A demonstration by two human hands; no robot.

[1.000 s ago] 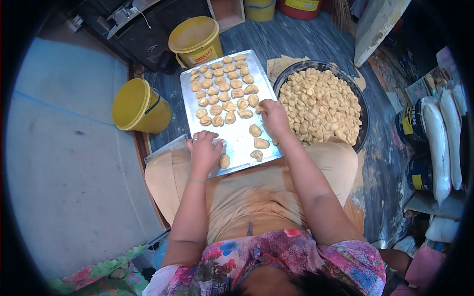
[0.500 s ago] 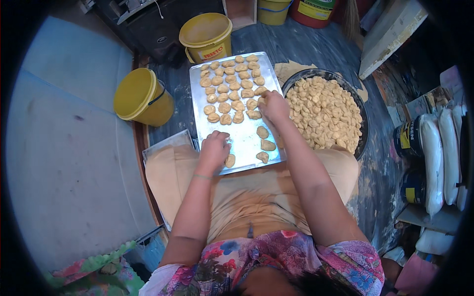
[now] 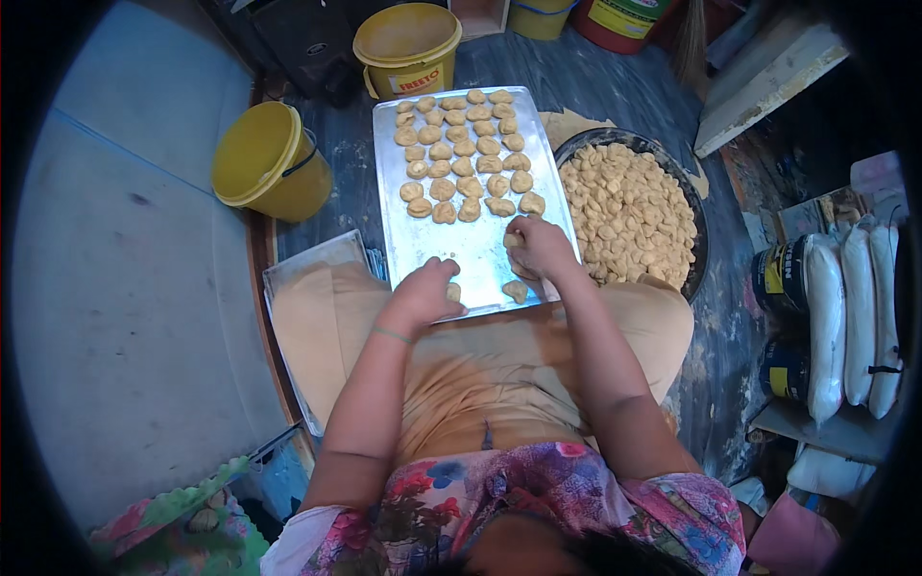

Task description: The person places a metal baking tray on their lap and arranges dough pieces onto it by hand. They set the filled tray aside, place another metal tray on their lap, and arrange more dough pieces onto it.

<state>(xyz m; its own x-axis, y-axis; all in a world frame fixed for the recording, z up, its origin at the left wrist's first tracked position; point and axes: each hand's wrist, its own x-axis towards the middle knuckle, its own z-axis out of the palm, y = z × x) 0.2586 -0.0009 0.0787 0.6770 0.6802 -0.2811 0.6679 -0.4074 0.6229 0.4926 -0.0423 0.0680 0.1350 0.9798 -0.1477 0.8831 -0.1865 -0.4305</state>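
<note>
Dark wood-look floor (image 3: 495, 60) in here, badly scuffed, w/ one yellow bucket (image 3: 303, 182) standing left of the metal tray (image 3: 408, 252) and a second yellow bucket (image 3: 384, 84) just beyond its far edge. Tray's near edge sits by the person's tan-trousered lap (image 3: 471, 365). Rows of tan dough lumps (image 3: 442, 189) fill its far part; its near part's mostly bare. Right of it, a round black basin (image 3: 704, 206) holds a big heap of the same stuff (image 3: 629, 206).

Right hand (image 3: 543, 247): fingers narrowed round one lump (image 3: 512, 240) toward the tray's right side. Another lump (image 3: 516, 291) lies nearer, close to the near edge. Left hand (image 3: 427, 293): down at the near left part, fingers bent beside a small lump (image 3: 453, 292); can't tell if it's gripped or merely touched.

Handling, my guess: each piece v. light, soft, a bit tacky, prob. dents under a hard squeeze & could stick to its neighbour. Best hold = low on both sides, thumb vs. 2 fingertips, min. pressure; if it clings to the metal, ease it off from underneath, don't pull at the top. Tray looks thin but stiff, prob. slick where bare; take it by the left & right rims, kept level, else pieces might slide.
</note>
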